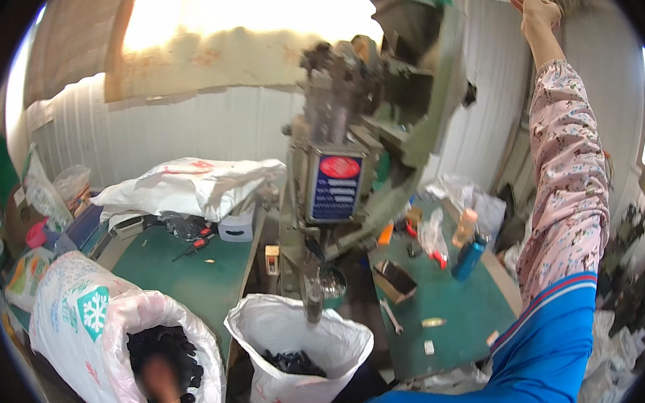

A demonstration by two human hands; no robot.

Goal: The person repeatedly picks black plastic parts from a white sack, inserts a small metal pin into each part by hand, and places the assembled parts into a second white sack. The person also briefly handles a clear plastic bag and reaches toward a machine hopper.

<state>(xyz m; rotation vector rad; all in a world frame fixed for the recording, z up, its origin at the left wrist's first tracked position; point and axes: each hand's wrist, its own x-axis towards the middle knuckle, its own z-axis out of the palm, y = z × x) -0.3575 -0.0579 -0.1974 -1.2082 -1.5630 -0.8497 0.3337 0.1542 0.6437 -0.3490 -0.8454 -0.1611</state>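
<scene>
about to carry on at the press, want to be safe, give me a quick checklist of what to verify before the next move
1. Right hand clear of the press: ok, raised high near the top edge, well above the tooling.
2. Left hand clear of the press: ok, down in the sack of black parts, though blurred.
3. What the right hand grips: cannot tell, cut off by the frame.
4. White bag under the chute: ok, open, black pieces inside.
5. Green table tidy: not ok, a wrench, bottles and scraps lie about.
</scene>
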